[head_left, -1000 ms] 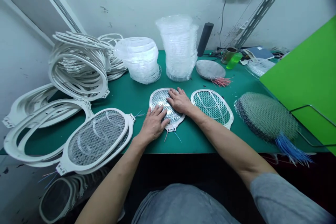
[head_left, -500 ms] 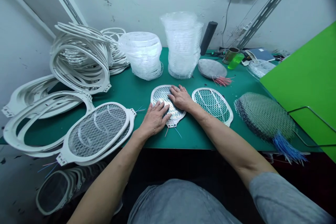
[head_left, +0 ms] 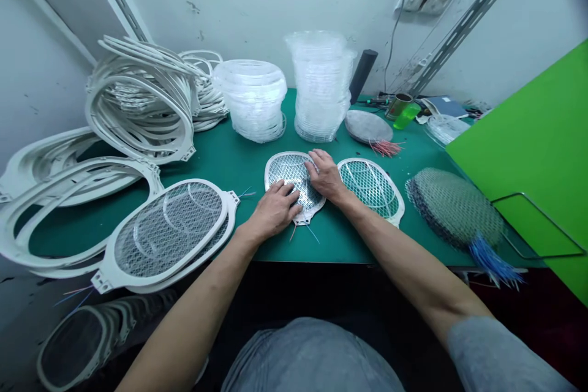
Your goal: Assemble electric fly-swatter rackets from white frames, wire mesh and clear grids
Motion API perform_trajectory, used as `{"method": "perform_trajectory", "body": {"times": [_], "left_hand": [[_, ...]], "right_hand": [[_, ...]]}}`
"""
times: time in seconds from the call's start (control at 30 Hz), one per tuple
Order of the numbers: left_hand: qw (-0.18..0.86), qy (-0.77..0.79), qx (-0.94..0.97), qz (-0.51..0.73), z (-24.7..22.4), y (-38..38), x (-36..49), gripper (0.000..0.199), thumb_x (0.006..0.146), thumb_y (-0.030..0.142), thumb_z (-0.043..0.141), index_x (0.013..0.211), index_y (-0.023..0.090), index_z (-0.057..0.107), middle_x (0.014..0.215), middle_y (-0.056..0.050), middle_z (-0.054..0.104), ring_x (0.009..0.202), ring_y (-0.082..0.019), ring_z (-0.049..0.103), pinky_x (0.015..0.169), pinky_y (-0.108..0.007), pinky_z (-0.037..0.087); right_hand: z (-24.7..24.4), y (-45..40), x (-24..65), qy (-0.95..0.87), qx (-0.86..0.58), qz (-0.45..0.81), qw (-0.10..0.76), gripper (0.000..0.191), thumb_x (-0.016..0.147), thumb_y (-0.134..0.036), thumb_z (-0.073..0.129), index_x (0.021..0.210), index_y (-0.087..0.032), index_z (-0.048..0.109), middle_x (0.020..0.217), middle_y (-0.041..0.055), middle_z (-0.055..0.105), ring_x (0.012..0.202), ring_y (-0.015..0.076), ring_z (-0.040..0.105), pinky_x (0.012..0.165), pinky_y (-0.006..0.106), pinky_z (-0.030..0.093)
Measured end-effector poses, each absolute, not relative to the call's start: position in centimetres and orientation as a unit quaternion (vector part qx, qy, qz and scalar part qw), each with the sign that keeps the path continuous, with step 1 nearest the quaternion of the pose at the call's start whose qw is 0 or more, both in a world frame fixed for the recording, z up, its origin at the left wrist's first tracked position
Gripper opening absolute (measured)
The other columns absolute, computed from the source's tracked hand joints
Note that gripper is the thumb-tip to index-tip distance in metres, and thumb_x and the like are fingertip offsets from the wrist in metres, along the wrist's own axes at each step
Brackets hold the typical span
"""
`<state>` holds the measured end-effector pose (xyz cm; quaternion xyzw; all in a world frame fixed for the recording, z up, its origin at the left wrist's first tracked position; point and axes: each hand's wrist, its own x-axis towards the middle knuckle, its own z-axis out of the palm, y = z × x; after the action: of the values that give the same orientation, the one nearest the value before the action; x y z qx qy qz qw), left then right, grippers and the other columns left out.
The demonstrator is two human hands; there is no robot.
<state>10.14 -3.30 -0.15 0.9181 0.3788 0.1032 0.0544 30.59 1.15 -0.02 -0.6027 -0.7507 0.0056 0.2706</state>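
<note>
"Your left hand (head_left: pixel 274 211) and your right hand (head_left: pixel 325 176): how did you have them?"

"Open, both of them, palms down and apart, not clamped on anything. You had spread them over one piece in the middle of the green tabletop (head_left: pixel 239 162)."

"What lay around you on that tabletop?"

"You had a heap of white plastic frames (head_left: pixel 142 104) to your left, a tall stack of clear plastic shells (head_left: pixel 321 86) ahead, and a pile of wire mesh sheets (head_left: pixel 454 208) to your right, beside a bright green board (head_left: pixel 519 153). Just right of your hands lay a second swatter head (head_left: pixel 370 187)."

"And the piece under your hands?"

"An electric swatter head (head_left: pixel 287 166) with a white rim and perforated metal mesh, flat on the tabletop, directly in front of you. Its long axis ran away from you, rounded end far, narrow end near. Your left hand was the nearer one, on the near left of the mesh; your right hand sat farther out, on the far right."

"Anything smaller?"

"A small tab (head_left: pixel 301 219) at its near end, with thin red and blue wires (head_left: pixel 311 233) trailing toward you."
</note>
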Motion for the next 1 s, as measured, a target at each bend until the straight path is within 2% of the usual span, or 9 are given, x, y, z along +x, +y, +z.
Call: {"method": "perform_trajectory", "body": {"times": [0.07,0.1,0.2,0.3,0.37,0.47,0.57,0.67,1.0], "left_hand": [[0.056,0.373,0.919,0.114,-0.2,-3.1,9.9,0.041,0.105,0.041,0.045,0.134,0.019,0.064,0.144,-0.012,0.059,0.140,-0.031,0.047,0.123,-0.048,0.032],[0.058,0.372,0.919,0.119,-0.3,-3.1,9.8,0.041,0.105,0.042,0.044,0.133,0.019,0.064,0.143,-0.011,0.060,0.139,-0.031,0.047,0.122,-0.047,0.033],[0.061,0.370,0.919,0.126,-0.6,-2.9,9.6,0.040,0.105,0.042,0.044,0.132,0.020,0.065,0.143,-0.011,0.060,0.138,-0.032,0.048,0.120,-0.047,0.035],[0.065,0.370,0.918,0.130,-0.8,-2.8,9.6,0.038,0.105,0.041,0.045,0.131,0.022,0.065,0.144,-0.009,0.060,0.139,-0.030,0.047,0.121,-0.046,0.033],[0.074,0.369,0.917,0.131,-0.7,-2.8,9.6,0.037,0.105,0.039,0.045,0.131,0.022,0.065,0.144,-0.010,0.060,0.140,-0.029,0.046,0.122,-0.046,0.031],[0.092,0.376,0.913,0.131,-0.3,-2.9,9.5,0.038,0.104,0.042,0.047,0.130,0.023,0.066,0.144,-0.010,0.060,0.140,-0.030,0.047,0.121,-0.047,0.033],[0.107,0.384,0.908,0.128,0.3,-3.1,9.5,0.043,0.100,0.051,0.053,0.131,0.024,0.066,0.144,-0.010,0.060,0.142,-0.033,0.045,0.119,-0.048,0.036],[0.115,0.388,0.907,0.116,0.7,-3.1,9.5,0.048,0.097,0.055,0.057,0.132,0.023,0.066,0.145,-0.010,0.060,0.143,-0.035,0.044,0.120,-0.049,0.035],[0.140,0.402,0.900,0.088,1.0,-2.8,9.6,0.058,0.090,0.058,0.065,0.136,0.023,0.065,0.152,-0.011,0.055,0.147,-0.039,0.040,0.120,-0.053,0.035]], "right_hand": [[1.2,-2.2,30.5,-0.751,-0.588,0.023,0.298,0.044,0.108,-0.033,0.035,0.133,-0.014,0.065,0.114,0.0163,0.073,0.105,0.0278,0.065,0.095,0.040,0.049],[1.6,-4.3,30.4,-0.769,-0.567,0.041,0.293,0.041,0.108,-0.033,0.037,0.131,-0.016,0.066,0.103,0.0132,0.074,0.092,0.0247,0.067,0.085,0.036,0.051],[2.3,-10.1,29.3,-0.852,-0.470,0.050,0.223,0.029,0.104,-0.024,0.048,0.124,-0.020,0.069,0.084,0.0068,0.069,0.077,0.0198,0.063,0.071,0.031,0.047],[2.0,-13.0,27.6,-0.888,-0.436,-0.003,0.147,0.029,0.100,-0.014,0.051,0.122,-0.019,0.069,0.083,0.0079,0.068,0.075,0.0208,0.061,0.067,0.033,0.046],[1.6,-13.2,26.6,-0.884,-0.445,-0.035,0.138,0.026,0.099,-0.010,0.050,0.112,-0.017,0.071,0.084,0.0101,0.068,0.076,0.0226,0.061,0.067,0.035,0.047],[0.9,-12.8,25.9,-0.864,-0.465,-0.046,0.186,0.028,0.099,-0.008,0.046,0.105,-0.017,0.072,0.090,0.0124,0.070,0.080,0.0244,0.063,0.071,0.038,0.051],[0.0,-13.4,25.8,-0.826,-0.495,-0.047,0.267,0.030,0.101,-0.009,0.046,0.115,-0.018,0.070,0.097,0.0129,0.073,0.083,0.0247,0.065,0.073,0.039,0.054],[-0.7,-14.7,25.7,-0.786,-0.527,-0.044,0.320,0.026,0.100,-0.012,0.050,0.117,-0.019,0.069,0.099,0.0124,0.074,0.084,0.0256,0.066,0.073,0.040,0.055],[-1.5,-15.8,25.0,-0.718,-0.592,0.026,0.365,0.019,0.100,-0.015,0.054,0.100,-0.023,0.071,0.085,0.0081,0.072,0.077,0.0244,0.065,0.069,0.039,0.052]]}}
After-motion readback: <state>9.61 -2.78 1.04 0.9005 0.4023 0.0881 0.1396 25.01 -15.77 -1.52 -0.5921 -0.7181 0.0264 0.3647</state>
